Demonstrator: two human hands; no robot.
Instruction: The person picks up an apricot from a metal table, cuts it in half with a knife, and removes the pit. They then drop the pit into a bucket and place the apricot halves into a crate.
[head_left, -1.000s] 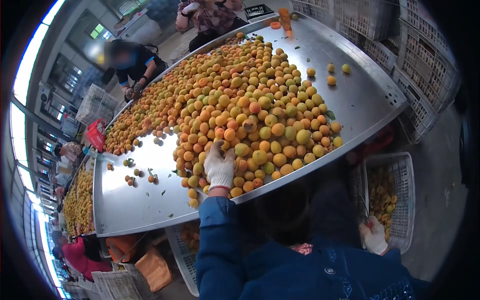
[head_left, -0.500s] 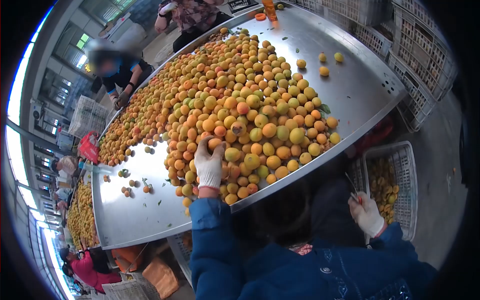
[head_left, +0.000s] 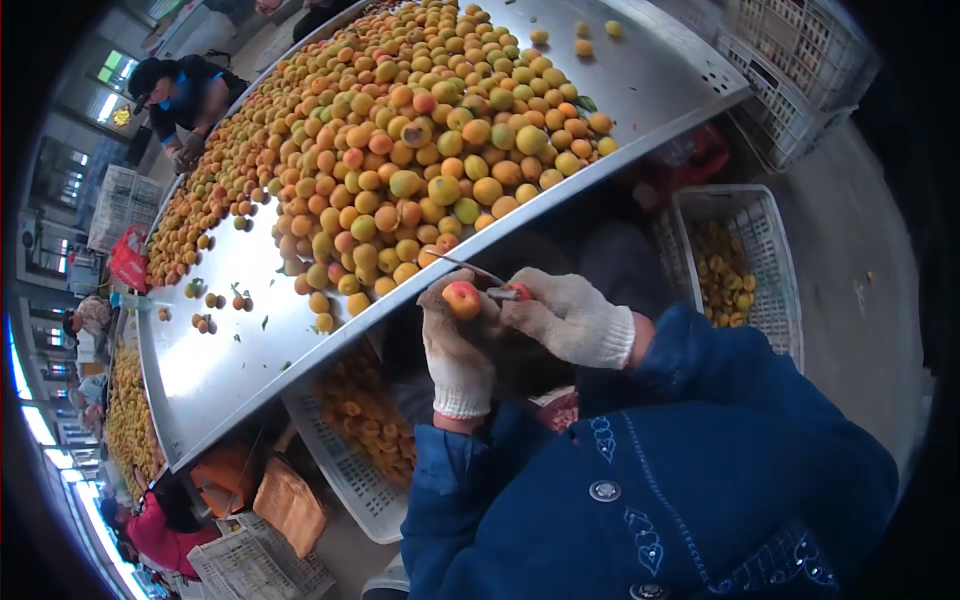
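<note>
In the head view my left hand (head_left: 455, 350), in a white knitted glove with soiled fingers, grips a reddish-yellow apricot (head_left: 462, 300) in front of my body. My right hand (head_left: 578, 318), gloved alike, is closed around the red handle of a small knife (head_left: 521, 291). The thin blade reaches leftward past the top of the apricot. Both hands are close together, just off the near edge of the metal table (head_left: 230, 400). A large heap of apricots (head_left: 400, 185) covers much of that table.
A crate (head_left: 785, 270) at the right holds cut apricots (head_left: 722, 275). Another crate (head_left: 345, 490), below the table edge, holds more halves (head_left: 370, 430). Stacked crates (head_left: 790, 60) stand at the upper right. A person (head_left: 190, 95) works across the table.
My left hand has come back from the heap with an apricot. My right hand has moved left and up with the knife, from beside the crate to the apricot. The view has shifted.
</note>
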